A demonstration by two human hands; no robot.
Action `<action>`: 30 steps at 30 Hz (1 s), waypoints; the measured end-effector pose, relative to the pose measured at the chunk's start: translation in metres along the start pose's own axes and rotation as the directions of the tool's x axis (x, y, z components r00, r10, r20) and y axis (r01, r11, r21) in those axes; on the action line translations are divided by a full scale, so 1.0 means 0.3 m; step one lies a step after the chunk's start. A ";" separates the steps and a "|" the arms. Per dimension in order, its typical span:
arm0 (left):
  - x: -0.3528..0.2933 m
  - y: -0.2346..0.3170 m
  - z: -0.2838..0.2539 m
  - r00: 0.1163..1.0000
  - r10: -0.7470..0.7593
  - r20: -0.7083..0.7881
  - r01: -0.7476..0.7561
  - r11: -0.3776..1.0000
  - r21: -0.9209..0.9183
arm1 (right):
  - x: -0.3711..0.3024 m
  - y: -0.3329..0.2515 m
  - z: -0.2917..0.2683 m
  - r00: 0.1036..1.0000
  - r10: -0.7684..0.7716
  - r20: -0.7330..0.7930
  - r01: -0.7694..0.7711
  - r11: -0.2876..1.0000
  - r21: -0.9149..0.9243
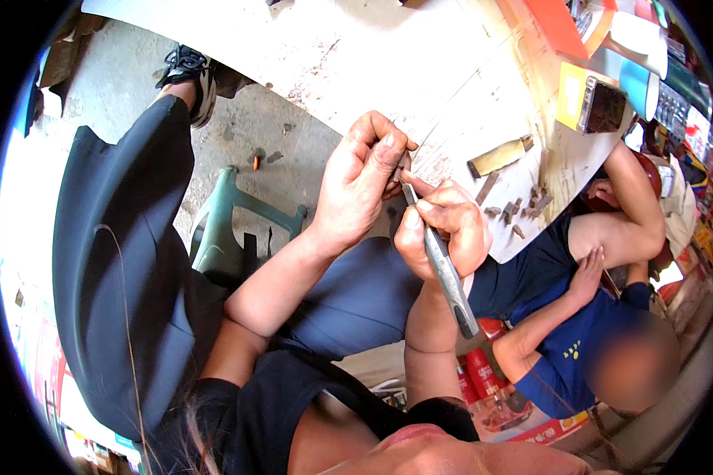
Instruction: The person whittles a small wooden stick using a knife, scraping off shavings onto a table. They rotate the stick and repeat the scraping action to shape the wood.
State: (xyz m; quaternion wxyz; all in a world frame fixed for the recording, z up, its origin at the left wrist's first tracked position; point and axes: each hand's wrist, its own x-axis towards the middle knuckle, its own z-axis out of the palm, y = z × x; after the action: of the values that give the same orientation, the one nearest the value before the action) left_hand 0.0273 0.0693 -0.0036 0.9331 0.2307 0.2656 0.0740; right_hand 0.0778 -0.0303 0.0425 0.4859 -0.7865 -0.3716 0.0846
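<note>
pinching a small brown piece (402, 164) between the thumb and fingertips of the left hand (355, 184), up and to the left of the right hand (454, 226) and just beside its forefinger. in the right, curling fingers around a grey knife (442, 265) and pointing its tip toward the piece; cannot tell whether touching. holding both at the near edge of a white table (356, 55), to the left of scattered brown scraps (512, 209) and a yellowish block (501, 157).
</note>
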 end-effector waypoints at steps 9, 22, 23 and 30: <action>-0.002 0.013 0.003 1.000 -0.025 -0.002 0.025 1.000 0.011 | -0.013 0.002 0.015 0.994 0.079 -0.075 -0.071 0.992 0.108; -0.002 0.020 0.011 0.998 -0.063 -0.016 0.063 0.998 0.029 | -0.025 -0.005 0.009 0.960 0.258 -0.108 -0.213 0.925 0.314; -0.001 0.017 0.010 0.998 -0.054 -0.014 0.054 0.998 0.030 | -0.028 -0.007 0.007 0.953 0.286 -0.097 -0.240 0.912 0.333; 0.001 0.017 0.010 0.999 -0.053 -0.010 0.053 0.999 0.007 | -0.013 -0.009 0.022 0.933 0.303 -0.193 -0.200 0.884 0.423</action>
State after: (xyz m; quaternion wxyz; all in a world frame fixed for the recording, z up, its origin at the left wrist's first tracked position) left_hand 0.0291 0.0726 0.0010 0.9326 0.2265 0.2766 0.0492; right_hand 0.0704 -0.0277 0.0405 0.6631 -0.7178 -0.1755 0.1194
